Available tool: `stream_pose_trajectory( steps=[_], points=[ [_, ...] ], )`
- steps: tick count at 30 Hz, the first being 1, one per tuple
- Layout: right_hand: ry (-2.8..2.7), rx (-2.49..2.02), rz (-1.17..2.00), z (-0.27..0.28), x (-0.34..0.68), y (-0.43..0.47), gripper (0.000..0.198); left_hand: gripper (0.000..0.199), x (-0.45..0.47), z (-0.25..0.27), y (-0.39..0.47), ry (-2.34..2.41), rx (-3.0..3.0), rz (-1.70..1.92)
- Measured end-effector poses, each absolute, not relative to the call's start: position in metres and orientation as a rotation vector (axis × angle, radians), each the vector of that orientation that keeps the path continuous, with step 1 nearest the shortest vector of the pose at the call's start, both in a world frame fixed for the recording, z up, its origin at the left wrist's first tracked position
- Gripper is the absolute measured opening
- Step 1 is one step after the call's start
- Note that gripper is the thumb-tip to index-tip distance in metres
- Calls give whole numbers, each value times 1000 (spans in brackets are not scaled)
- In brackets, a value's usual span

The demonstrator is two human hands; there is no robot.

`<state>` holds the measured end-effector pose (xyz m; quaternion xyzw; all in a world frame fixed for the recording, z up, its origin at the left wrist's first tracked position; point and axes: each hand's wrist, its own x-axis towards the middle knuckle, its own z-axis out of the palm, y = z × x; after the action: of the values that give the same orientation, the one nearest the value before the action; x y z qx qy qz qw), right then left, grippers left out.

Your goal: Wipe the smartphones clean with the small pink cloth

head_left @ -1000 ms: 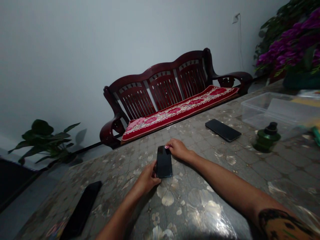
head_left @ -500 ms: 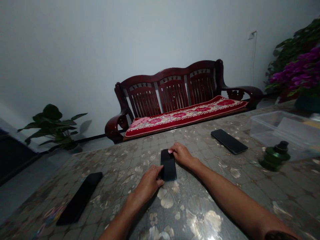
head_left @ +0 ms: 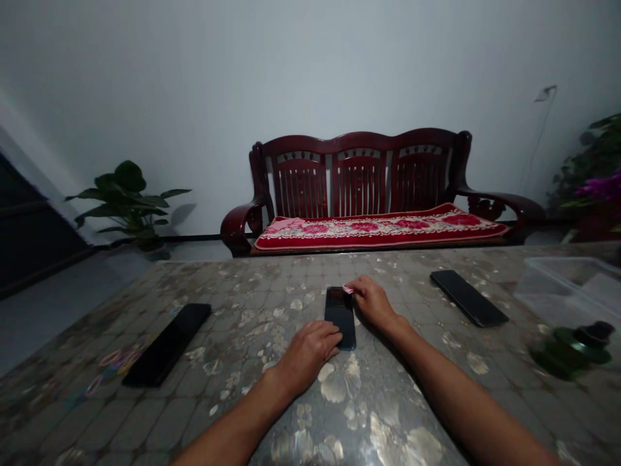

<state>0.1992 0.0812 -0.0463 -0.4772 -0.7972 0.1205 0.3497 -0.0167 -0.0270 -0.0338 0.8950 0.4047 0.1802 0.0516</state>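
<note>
A dark smartphone [head_left: 341,317] lies flat on the table between my hands, screen side up. Over its lower left edge rest the fingers of my left hand [head_left: 313,349], stretched out and close together, with the thumb hidden. At the phone's upper right corner my right hand [head_left: 373,301] pinches a small pink and white piece of cloth or paper [head_left: 348,289], which touches the screen. Most of that piece is hidden by the fingers.
Another black phone [head_left: 167,346] lies at the left beside several coloured bands [head_left: 116,361]. To the right are a third phone [head_left: 468,298], a green bottle with a black cap [head_left: 572,349] and a clear plastic box [head_left: 538,291]. A wooden bench [head_left: 352,175] stands beyond the patterned table [head_left: 262,285].
My head view has levelled and shifted, so everything sits differently in frame. My left hand's thumb and finger were apart at the phone's edge; now its fingers lie together over that edge.
</note>
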Motion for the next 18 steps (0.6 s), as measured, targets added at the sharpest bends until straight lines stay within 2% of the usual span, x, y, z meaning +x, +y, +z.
stream_pose_trajectory(
  steps=[10,18],
  points=[
    [-2340,-1296,188,-34,195,77,28,20,-14,-33,-27,1169,2797,543],
    [-2534,-1063,184,-23,196,63,28,17,-14,-33,-24,1147,2779,535]
  ],
)
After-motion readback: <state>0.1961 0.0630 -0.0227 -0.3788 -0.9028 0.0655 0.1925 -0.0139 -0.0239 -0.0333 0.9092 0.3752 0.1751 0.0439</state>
